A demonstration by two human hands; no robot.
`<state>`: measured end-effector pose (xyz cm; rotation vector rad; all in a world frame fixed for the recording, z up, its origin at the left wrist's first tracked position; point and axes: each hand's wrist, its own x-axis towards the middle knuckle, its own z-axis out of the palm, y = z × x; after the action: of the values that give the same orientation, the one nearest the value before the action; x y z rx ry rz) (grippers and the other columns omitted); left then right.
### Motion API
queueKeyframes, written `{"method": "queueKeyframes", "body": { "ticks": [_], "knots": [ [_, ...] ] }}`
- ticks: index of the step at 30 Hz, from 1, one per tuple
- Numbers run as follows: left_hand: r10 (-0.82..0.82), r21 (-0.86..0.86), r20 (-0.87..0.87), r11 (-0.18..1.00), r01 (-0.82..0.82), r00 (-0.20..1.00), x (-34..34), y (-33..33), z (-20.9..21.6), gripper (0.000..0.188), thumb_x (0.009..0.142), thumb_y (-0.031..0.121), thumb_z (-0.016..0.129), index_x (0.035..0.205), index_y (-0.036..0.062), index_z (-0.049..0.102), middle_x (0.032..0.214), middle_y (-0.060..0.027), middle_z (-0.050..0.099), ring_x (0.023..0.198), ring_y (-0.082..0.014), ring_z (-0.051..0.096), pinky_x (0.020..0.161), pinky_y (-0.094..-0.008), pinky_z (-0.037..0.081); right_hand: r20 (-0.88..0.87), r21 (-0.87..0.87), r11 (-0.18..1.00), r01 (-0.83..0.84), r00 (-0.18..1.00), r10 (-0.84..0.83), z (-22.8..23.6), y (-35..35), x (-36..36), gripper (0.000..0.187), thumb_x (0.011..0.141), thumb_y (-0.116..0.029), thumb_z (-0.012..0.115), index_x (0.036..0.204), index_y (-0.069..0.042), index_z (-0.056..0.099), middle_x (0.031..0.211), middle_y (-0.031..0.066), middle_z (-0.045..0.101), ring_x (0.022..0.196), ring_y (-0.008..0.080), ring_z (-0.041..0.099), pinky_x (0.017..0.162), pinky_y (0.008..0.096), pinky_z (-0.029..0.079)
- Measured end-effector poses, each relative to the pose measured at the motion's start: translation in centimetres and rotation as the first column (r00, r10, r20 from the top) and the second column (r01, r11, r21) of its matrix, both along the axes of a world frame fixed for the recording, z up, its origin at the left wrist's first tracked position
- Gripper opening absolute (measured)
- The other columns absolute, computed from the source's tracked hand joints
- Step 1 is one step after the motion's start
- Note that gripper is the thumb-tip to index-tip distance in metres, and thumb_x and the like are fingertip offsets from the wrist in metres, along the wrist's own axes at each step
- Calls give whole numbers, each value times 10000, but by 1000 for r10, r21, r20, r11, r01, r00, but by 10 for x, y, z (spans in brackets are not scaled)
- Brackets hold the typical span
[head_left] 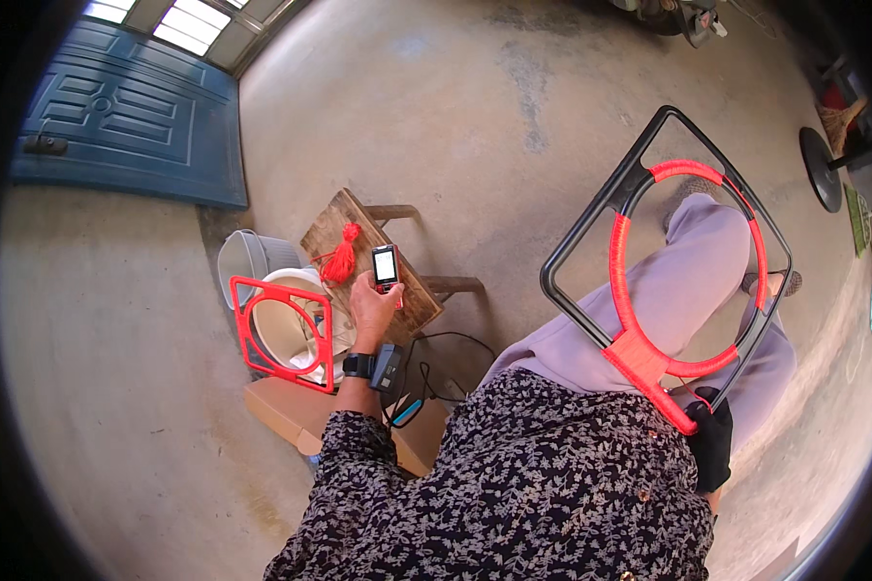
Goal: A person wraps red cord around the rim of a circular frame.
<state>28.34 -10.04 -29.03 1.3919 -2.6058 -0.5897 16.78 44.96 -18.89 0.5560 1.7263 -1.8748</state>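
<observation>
My left hand (368,310) is closed round a small red-and-black keypad phone (386,266) with a lit screen, over a wooden stool (417,308). A bundle of red cord (339,257) lies on the stool, just left of the phone. In its black glove, my right hand (712,445) is closed at the lower corner of a black frame (633,182); its fingers are partly hidden. Red cord wraps much of the frame's inner ring (618,261) and its near corner. The frame leans over my lap, and a thin red strand runs near the glove.
Left of the stool stand a grey bucket (247,254) and a white bucket (279,324), with a red square frame (244,334) leaning against the latter. A cardboard box (286,407) and black cable (465,337) lie nearby. A blue door (136,111) is far left, a round black base (820,169) far right.
</observation>
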Motion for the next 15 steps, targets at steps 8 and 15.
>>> {"method": "queueKeyframes", "body": {
  "ticks": [8, 15],
  "knots": [
    [-10, -42, 5, 999, 10, 1000, 8, -1, 8, 506, 668, 267, 794, 1042, -8, 593, 938, -172, 622, 919, -322, 600, 822, -406, 470, 11, -38, 999, -23, 1000, 23, -8, 2, -1, 280, 865, -79, 582, 1130, -10, 525, 767, 56, 594, 684, 129, 565, 650, 256, 473],
    [32, 43, -198, 999, -24, 980, 23, 0, -9, 394, 713, 178, 765, 1018, -13, 604, 907, -143, 655, 841, -258, 643, 752, -348, 503, -43, 29, 993, -114, 992, 115, 11, 12, -7, 263, 854, -94, 591, 1101, -22, 537, 785, 36, 584, 702, 118, 548, 674, 253, 453]
  ]
}}
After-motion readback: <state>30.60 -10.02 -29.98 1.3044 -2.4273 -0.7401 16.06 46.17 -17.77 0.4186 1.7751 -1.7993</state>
